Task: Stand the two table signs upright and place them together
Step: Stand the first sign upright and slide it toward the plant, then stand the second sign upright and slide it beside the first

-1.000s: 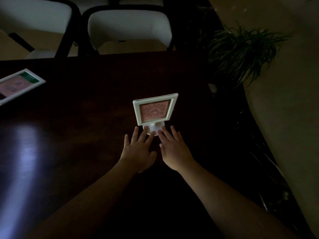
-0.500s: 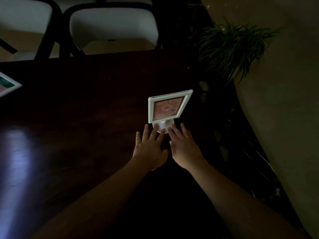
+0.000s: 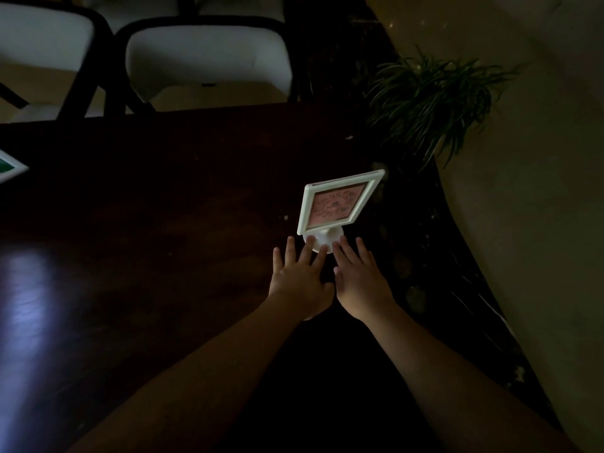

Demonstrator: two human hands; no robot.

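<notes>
- Right of centre in the frame, the upright sign (image 3: pixel 338 204) stands on its round base (image 3: pixel 323 240), close to the right edge of the dark surface (image 3: pixel 163 240); beyond that edge the floor and a potted plant (image 3: pixel 431 103) show.
- Your left hand (image 3: pixel 299 279) and right hand (image 3: pixel 361 279) lie flat, fingers (image 3: pixel 307 250) spread, tips resting on or against the near rim of the base. Neither hand pinches anything.
- Flat fingertips give you poor control, I judge: a push too high on the base could tip the frame backward, and a push off-centre could swivel it or slide it toward that right edge.
- The second sign (image 3: pixel 9 163) lies flat at the far left of the frame, only a corner showing, well apart from the first. Bringing them together needs a long carry across a dim surface, so you may misjudge where it sits.
- The light is low, and glare at lower left hides detail; you may knock the standing sign when you set the other beside it.
</notes>
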